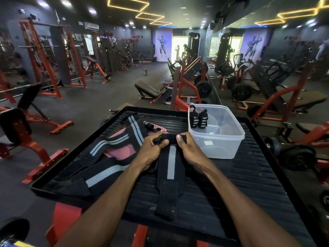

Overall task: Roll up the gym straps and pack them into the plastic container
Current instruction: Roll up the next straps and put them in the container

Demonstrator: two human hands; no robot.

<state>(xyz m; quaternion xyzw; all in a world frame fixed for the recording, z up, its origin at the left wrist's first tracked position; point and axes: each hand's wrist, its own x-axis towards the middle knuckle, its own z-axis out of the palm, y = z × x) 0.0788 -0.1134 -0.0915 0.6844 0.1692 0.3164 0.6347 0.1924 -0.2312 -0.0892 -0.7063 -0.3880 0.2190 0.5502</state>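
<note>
Two hands, left hand (155, 143) and right hand (187, 144), fingers pinching strap (171, 164) roll ends beside container (229, 138) for tight, even rolling.

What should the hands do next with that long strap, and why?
Probably keep rolling it toward the body. Both hands, left hand and right hand, grip only a small roll at the far end of the strap; most lies flat on the black tray. Two rolled straps already stand in the plastic container.
</note>
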